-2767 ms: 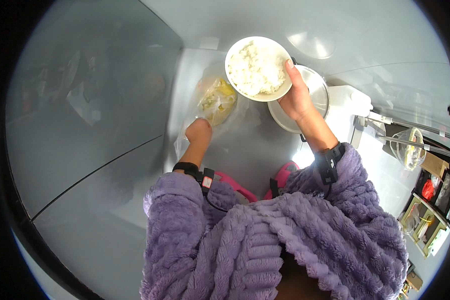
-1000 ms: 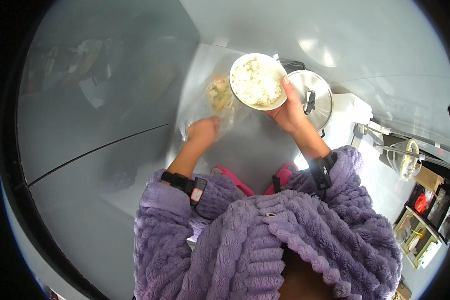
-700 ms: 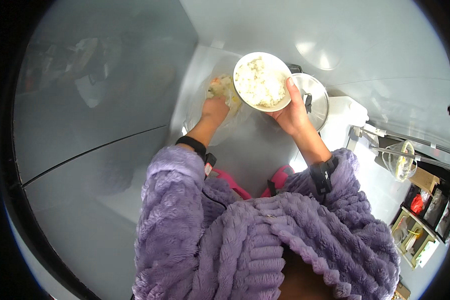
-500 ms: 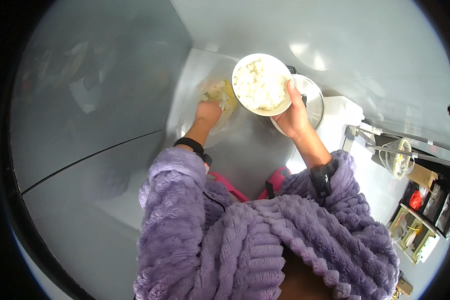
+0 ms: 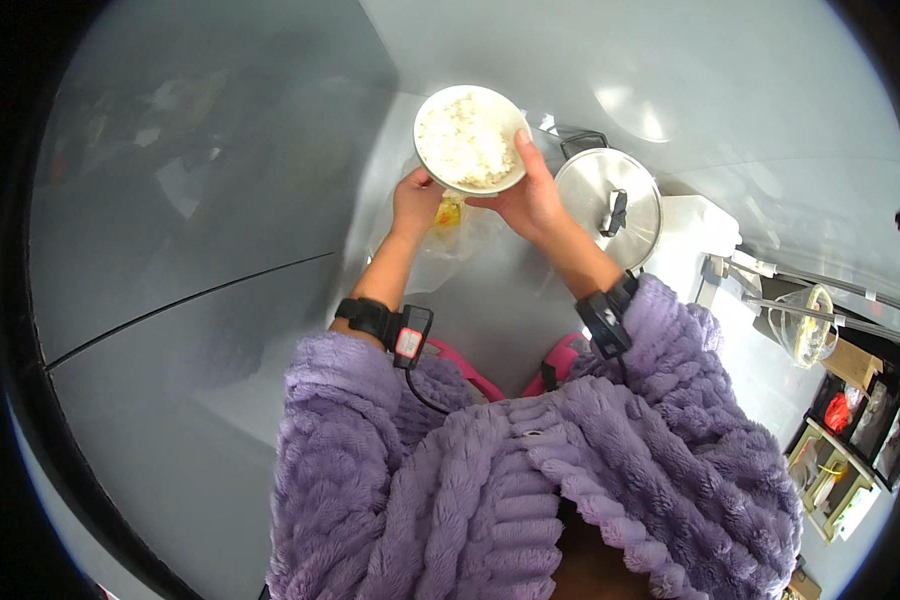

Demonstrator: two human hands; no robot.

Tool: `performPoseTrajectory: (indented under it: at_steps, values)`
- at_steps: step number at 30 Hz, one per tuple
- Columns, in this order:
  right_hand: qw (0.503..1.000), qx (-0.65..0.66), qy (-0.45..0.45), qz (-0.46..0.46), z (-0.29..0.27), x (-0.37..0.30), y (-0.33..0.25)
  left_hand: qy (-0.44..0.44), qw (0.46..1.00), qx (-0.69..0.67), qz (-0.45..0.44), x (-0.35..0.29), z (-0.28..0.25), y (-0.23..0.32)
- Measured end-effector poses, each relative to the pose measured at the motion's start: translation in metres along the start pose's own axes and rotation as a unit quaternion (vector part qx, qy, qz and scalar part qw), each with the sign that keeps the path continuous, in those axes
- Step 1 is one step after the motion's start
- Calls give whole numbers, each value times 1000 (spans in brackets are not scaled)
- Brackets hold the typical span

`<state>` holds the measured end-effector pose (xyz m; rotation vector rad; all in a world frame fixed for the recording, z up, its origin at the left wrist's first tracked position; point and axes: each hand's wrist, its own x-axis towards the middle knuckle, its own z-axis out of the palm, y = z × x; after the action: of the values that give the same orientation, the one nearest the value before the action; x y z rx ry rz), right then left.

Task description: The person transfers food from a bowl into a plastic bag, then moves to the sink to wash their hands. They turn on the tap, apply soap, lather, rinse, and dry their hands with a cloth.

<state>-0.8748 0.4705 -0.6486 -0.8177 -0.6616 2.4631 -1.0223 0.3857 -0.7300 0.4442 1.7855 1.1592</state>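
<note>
A white bowl (image 5: 518, 180) of cooked white rice (image 5: 465, 140) tilts slightly over a clear plastic bag (image 5: 435, 265). My right hand (image 5: 535, 195) grips the bowl from its right side, thumb over the rim and fingers underneath. At the bowl's lower left edge is my left hand (image 5: 415, 205), its fingers curled closed; the bowl partly hides what they pinch. Yellowish food scraps (image 5: 448, 215) show in the bag just below the bowl.
To the right stands a steel pot with a metal lid (image 5: 635, 195) and black handle. Beyond it are a white container (image 5: 698, 230), metal rods and a hanging clear bag (image 5: 805, 325). Grey panels (image 5: 200, 180) rise at the left and back.
The bowl has moved left in my right hand, over the bag, uncovering the pot lid. My left hand has come up from the scraps to the bowl's edge.
</note>
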Motion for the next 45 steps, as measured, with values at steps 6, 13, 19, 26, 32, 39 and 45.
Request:
performPoseTrajectory:
  at_steps: [6, 13, 19, 26, 32, 39, 45]
  values:
    - [998, 49, 11, -38, 2, 34, 35, 64, 997, -25, 39, -33, -1, -26]
    - [993, 81, 16, -86, -2, 40, 38, 105, 914, 331, -210, -51, -6, -73]
    - [990, 48, 43, -122, 1, 32, 25, -7, 948, 146, -282, -52, -32, -72]
    - [979, 1, 97, -178, -13, 37, 12, 143, 840, -449, -267, -76, -65, -71]
    - [967, -180, 165, -75, -18, 14, -19, 102, 863, -458, -185, -82, -59, -57]
    - [887, -422, 24, 186, 9, 2, -31, 88, 926, -318, -182, -92, -52, -35]
    - [782, -430, -14, 451, 4, 43, 19, 68, 961, -168, -208, -101, -48, -34]
